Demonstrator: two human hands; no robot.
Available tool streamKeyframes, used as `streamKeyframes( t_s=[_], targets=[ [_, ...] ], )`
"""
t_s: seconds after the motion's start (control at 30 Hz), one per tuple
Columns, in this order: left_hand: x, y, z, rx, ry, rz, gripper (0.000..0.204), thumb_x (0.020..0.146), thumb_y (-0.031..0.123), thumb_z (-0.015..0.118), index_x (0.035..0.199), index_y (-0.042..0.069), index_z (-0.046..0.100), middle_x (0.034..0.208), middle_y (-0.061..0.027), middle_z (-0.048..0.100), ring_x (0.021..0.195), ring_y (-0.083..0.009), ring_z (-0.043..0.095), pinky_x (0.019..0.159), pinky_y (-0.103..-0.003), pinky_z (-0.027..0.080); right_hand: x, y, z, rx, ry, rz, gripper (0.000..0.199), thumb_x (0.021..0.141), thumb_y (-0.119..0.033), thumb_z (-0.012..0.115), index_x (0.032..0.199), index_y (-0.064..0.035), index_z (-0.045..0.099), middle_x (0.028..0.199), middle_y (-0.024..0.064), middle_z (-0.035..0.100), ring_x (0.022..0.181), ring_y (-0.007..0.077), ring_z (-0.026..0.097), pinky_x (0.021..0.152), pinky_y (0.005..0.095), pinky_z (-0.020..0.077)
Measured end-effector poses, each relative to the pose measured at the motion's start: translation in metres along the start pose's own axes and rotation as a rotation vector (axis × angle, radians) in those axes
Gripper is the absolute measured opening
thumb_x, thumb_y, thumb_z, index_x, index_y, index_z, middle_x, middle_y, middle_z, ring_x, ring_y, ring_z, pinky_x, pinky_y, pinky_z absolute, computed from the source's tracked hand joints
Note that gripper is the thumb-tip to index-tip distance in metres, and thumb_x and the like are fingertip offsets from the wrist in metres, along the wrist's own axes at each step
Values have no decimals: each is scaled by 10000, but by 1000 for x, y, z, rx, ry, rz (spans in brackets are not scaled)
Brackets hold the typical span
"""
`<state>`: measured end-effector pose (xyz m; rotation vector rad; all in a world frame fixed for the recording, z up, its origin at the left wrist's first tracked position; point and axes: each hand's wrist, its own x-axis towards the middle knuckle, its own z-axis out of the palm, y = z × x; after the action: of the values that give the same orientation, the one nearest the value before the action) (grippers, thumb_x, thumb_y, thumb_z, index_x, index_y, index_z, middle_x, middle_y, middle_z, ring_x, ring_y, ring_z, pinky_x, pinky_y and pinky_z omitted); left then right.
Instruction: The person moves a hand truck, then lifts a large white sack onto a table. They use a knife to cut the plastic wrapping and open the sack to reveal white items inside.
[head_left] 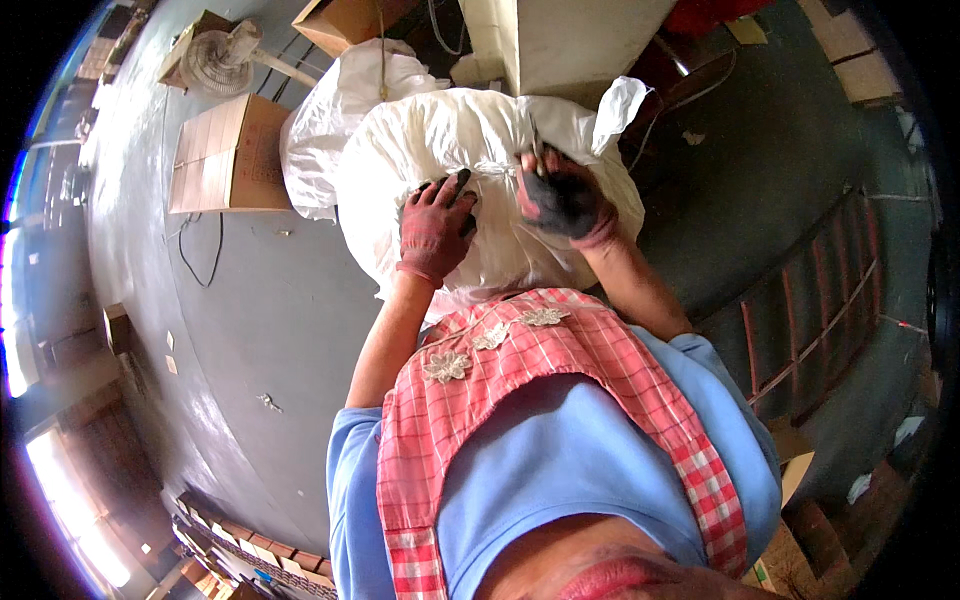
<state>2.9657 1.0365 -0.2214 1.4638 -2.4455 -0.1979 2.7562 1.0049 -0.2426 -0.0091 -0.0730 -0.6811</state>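
Observation:
A big, stuffed white sack (390,215) stands right in front of me, its top puckered along a seam. On its left part rests my left hand (437,225), in a red glove with dark fingertips; the fingers are extended and hold nothing. My right hand (562,200), in a matching glove, is closed above the right part of the seam. From its fingers sticks up a thin dark tool (537,148), whose exact kind I cannot make out. A loose white flap (620,108) of the sack rises at the far right.
Another white sack (325,135) leans behind on the left, beside a cardboard box (235,155). A fan (215,62) lies farther off. A pale block-shaped structure (565,45) stands beyond the sack. At the right is a reddish metal rack (820,290). A dark cable (205,262) trails on the grey floor.

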Motion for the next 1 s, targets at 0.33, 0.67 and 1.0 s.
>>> streamKeyframes(
  t_s=[0.33,0.67,1.0],
  targets=[
    [-13,-6,11,-20,109,-6,287,716,202,602,998,148,590,1210,-40,493,1073,-269,477,907,-418,359,-14,8,14,-2475,855,-20,255,783,-295,536,906,-77,587,723,160,605,646,320,592,585,411,465],
    [-17,-12,22,-39,132,-37,297,723,213,602,1014,155,589,1180,-54,512,1063,-266,483,892,-411,369,3,-29,-6,-2583,1210,-282,257,841,-308,455,896,-64,516,698,174,601,638,364,590,565,455,466],
    [-19,-9,18,-58,149,-38,304,724,215,599,1023,162,593,1194,-46,502,1049,-266,490,881,-399,378,9,-3,7,-2518,770,-526,299,755,-307,582,927,-67,536,771,162,606,728,345,589,631,420,467]
  ],
)
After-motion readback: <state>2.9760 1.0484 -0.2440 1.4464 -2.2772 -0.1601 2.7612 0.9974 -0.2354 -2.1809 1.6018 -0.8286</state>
